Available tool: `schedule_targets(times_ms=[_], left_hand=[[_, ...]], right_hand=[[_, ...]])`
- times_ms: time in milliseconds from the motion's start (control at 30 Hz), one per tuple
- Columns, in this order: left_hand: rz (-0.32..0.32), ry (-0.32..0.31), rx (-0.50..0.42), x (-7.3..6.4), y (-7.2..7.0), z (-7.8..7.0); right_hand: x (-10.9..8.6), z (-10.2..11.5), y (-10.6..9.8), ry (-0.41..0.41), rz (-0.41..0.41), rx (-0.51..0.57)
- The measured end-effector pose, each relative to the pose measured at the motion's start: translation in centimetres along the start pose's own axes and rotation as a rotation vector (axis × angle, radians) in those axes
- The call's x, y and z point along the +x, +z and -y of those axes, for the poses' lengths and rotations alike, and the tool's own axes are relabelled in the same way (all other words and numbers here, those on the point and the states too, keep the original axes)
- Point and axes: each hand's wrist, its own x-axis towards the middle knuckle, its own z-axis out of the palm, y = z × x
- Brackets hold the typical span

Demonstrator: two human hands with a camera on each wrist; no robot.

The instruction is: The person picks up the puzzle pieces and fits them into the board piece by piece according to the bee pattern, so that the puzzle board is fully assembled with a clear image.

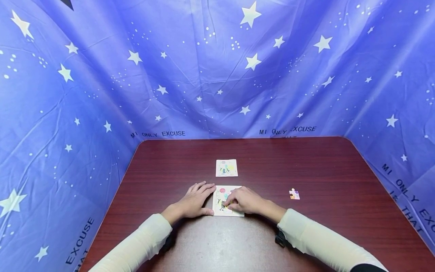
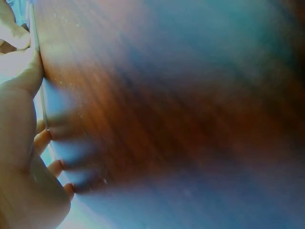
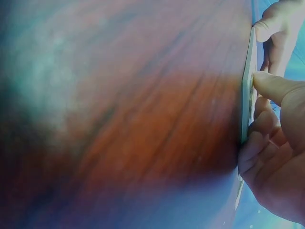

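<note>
A small square jigsaw puzzle with a colourful cartoon picture and a white border lies on the table in the head view. My left hand rests flat along its left side, fingers spread, thumb at the lower left corner. Over the puzzle's middle, the curled fingers and thumb of my right hand pinch at a puzzle piece, mostly hidden beneath them. In the right wrist view, the thumb of the right hand meets the top of the thin puzzle board. The left wrist view catches the left hand at the board's edge.
A square card with a similar picture lies just beyond the puzzle. One loose jigsaw piece sits to the right on the dark red wooden table. Blue star-patterned cloth hangs behind and on both sides.
</note>
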Motion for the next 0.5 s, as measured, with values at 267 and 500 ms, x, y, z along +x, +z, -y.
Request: schedule_targets(times_ms=[267,500], left_hand=[[-0.005,0.002,0.005,0.00,-0.02,0.10],[-0.009,0.004,0.007,0.05,0.17,0.14]], right_hand=[[-0.18,-0.10,0.05,-0.030,-0.016,0.000],[-0.28,-0.09,-0.47,-0.057,0.042,0.026]])
